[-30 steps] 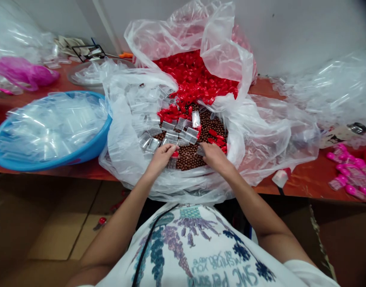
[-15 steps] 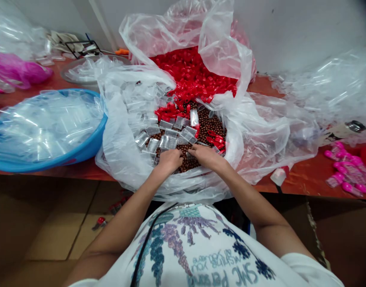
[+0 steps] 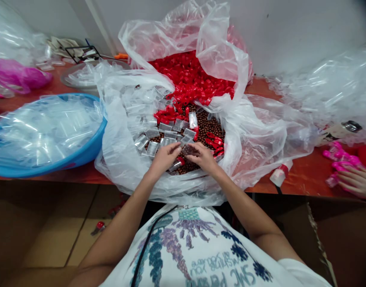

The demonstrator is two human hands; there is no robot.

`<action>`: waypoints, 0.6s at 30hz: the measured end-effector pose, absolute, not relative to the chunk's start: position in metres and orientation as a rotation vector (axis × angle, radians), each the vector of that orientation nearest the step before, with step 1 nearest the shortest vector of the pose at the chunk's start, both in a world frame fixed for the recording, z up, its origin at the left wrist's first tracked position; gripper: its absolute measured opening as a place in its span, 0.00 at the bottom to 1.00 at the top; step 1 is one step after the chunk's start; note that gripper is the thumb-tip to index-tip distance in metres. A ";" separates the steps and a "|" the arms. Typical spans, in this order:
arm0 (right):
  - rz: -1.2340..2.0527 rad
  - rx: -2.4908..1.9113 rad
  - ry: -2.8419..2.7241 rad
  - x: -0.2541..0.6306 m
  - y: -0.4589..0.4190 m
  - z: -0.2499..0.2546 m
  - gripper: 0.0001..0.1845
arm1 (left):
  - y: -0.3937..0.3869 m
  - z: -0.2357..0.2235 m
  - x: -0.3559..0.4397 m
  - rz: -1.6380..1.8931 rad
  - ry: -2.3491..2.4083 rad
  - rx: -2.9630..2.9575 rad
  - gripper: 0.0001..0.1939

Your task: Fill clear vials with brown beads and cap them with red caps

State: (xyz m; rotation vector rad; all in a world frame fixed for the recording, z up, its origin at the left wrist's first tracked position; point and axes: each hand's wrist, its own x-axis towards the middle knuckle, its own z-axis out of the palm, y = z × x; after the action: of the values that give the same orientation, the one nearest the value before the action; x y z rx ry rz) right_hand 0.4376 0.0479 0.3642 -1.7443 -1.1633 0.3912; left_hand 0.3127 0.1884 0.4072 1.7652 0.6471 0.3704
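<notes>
Both my hands work over a white plastic bag (image 3: 114, 131) that holds brown beads (image 3: 211, 125), clear plastic containers (image 3: 153, 148) and red caps (image 3: 215, 140). My left hand (image 3: 165, 158) has its thumb and fingers slightly apart, with nothing plainly between them. Just under its fingertips lies a clear container with a red cap (image 3: 177, 164). Facing it, my right hand (image 3: 203, 157) has curled fingers on a small clear container (image 3: 187, 150); its far side is partly hidden by the fingers.
Behind stands a bag of red caps (image 3: 194, 75). A blue basin (image 3: 90, 149) heaped with clear plastic pieces is at left. At right are a capped container (image 3: 280, 175), a bottle (image 3: 338, 131), pink-capped pieces (image 3: 339, 157) and another person's hand (image 3: 357, 181).
My hands have lifted slightly from the beads and their fingers have loosened. A red-capped container now shows below my left fingertips. Another person's hand has come in at the right edge.
</notes>
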 end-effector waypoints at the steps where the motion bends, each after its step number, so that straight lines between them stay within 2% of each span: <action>1: 0.377 -1.726 -1.092 0.434 0.048 0.364 0.24 | 0.185 0.408 0.314 0.356 0.620 1.655 0.20; 5: 0.362 -1.672 -0.905 0.421 0.047 0.367 0.26 | 0.170 0.412 0.320 0.299 0.539 1.246 0.23; 8: 0.421 -1.650 -0.879 0.418 0.044 0.372 0.27 | 0.164 0.412 0.322 0.293 0.517 1.104 0.22; 11: 0.448 -1.696 -0.874 0.427 0.037 0.376 0.23 | 0.164 0.414 0.322 0.280 0.541 1.046 0.19; 15: 0.192 -1.881 -0.910 0.457 0.021 0.381 0.16 | 0.166 0.421 0.317 0.236 0.542 0.996 0.17; 18: 0.004 -2.097 -0.999 0.478 0.011 0.385 0.16 | 0.167 0.429 0.314 0.204 0.523 0.990 0.17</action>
State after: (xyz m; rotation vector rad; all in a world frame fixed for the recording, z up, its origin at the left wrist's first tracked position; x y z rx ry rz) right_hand 0.4782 0.0106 0.3851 -2.0970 -0.9986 0.0040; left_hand 0.3137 0.1665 0.4293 0.9896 0.5233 0.2042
